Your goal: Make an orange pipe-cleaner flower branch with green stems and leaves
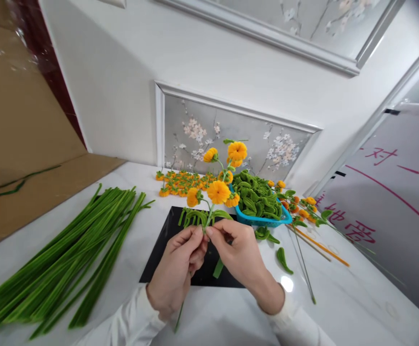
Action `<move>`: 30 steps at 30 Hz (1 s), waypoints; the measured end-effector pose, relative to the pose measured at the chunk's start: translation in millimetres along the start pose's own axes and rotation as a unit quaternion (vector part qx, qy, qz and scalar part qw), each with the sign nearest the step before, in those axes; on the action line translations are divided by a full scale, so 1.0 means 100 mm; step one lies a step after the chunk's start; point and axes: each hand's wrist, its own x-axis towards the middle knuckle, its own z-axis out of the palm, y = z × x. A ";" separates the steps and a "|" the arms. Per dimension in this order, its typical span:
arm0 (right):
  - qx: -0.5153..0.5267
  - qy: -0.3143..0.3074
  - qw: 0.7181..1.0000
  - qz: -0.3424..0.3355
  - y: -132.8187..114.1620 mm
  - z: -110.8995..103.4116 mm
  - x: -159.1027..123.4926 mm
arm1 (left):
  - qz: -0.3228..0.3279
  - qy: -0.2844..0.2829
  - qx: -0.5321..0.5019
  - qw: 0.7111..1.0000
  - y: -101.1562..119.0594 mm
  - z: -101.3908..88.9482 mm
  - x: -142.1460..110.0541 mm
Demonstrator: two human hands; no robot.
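Upright above a black mat stands a spray of orange chenille flowers on a green stem. My left hand is closed around its lower stem, whose end sticks out below the palm. At the same spot my right hand pinches the stem with thumb and forefinger, by the base of a green fuzzy leaf. What exactly lies between the right fingertips is partly hidden. Beyond the hands, several small green leaf pieces lie along the mat. A flat green strip rests under my right hand.
Long green chenille stems are heaped at the left. A blue basket of green leaves stands right of the mat, with orange flower heads behind. Finished-looking flower sprays, thin sticks and a loose leaf lie at right.
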 end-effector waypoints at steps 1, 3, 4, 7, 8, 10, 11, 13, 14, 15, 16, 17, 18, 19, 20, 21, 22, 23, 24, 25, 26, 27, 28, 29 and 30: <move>0.013 0.008 1.000 0.009 0.00 0.02 -0.01 | -0.007 0.000 -0.018 1.000 0.00 0.00 0.00; 0.048 0.023 0.998 0.029 -0.01 0.06 -0.03 | -0.021 -0.003 -0.049 0.999 0.01 0.00 -0.01; 0.068 0.029 0.996 0.039 -0.01 0.08 -0.03 | -0.027 -0.007 -0.062 0.998 0.01 0.00 -0.02; 0.139 0.044 0.988 0.058 -0.02 0.12 -0.04 | -0.048 -0.026 -0.085 0.995 0.02 -0.02 -0.04; 0.170 0.039 0.983 0.065 -0.03 0.12 -0.04 | -0.054 -0.032 -0.091 0.994 0.03 -0.02 -0.04; 0.240 0.016 0.967 0.082 -0.04 0.13 -0.03 | -0.065 -0.040 -0.100 0.992 0.05 -0.03 -0.05; 0.274 0.000 0.957 0.093 -0.05 0.13 -0.03 | -0.070 -0.043 -0.103 0.991 0.05 -0.03 -0.05; 0.322 -0.017 0.940 0.111 -0.07 0.13 -0.03 | -0.084 -0.051 -0.106 0.989 0.07 -0.04 -0.05; 0.335 -0.015 0.935 0.115 -0.08 0.13 -0.04 | -0.091 -0.058 -0.104 0.989 0.08 -0.04 -0.06; 0.343 -0.010 0.932 0.117 -0.09 0.14 -0.04 | -0.097 -0.063 -0.101 0.988 0.08 -0.03 -0.06; 0.348 -0.002 0.930 0.118 -0.10 0.14 -0.05 | -0.099 -0.068 -0.096 0.988 0.09 -0.03 -0.06; 0.352 0.008 0.928 0.118 -0.11 0.15 -0.06 | -0.096 -0.070 -0.091 0.989 0.09 -0.03 -0.06; 0.356 0.018 0.927 0.119 -0.11 0.16 -0.06 | -0.090 -0.072 -0.085 0.990 0.09 -0.03 -0.07; 0.359 0.022 0.925 0.120 -0.12 0.17 -0.07 | -0.082 -0.074 -0.078 0.991 0.08 -0.03 -0.07; 0.361 0.025 0.924 0.121 -0.12 0.18 -0.07 | -0.072 -0.076 -0.069 0.992 0.08 -0.02 -0.07; 0.358 0.028 0.925 0.122 -0.12 0.18 -0.07 | -0.061 -0.078 -0.057 0.993 0.08 -0.02 -0.07; 0.352 0.031 0.927 0.124 -0.11 0.18 -0.07 | -0.047 -0.078 -0.043 0.995 0.07 -0.02 -0.07; 0.343 0.036 0.930 0.124 -0.10 0.18 -0.06 | -0.032 -0.074 -0.030 0.996 0.07 -0.01 -0.07; 0.332 0.044 0.934 0.124 -0.09 0.17 -0.06 | -0.015 -0.067 -0.015 0.998 0.07 0.00 -0.07; 0.320 0.054 0.938 0.122 -0.08 0.16 -0.05 | 0.004 -0.057 0.001 0.998 0.07 0.00 -0.07; 0.308 0.065 0.942 0.118 -0.07 0.15 -0.05 | 0.022 -0.048 0.018 0.998 0.06 0.01 -0.07; 0.296 0.073 0.946 0.112 -0.05 0.14 -0.05 | 0.041 -0.041 0.036 0.998 0.06 0.02 -0.07; 0.287 0.079 0.949 0.105 -0.04 0.14 -0.04 | 0.058 -0.037 0.054 0.996 0.06 0.02 -0.07; 0.280 0.082 0.951 0.098 -0.03 0.13 -0.04 | 0.072 -0.034 0.070 0.994 0.06 0.03 -0.08; 0.277 0.083 0.953 0.092 -0.02 0.13 -0.05 | 0.083 -0.032 0.082 0.993 0.06 0.03 -0.08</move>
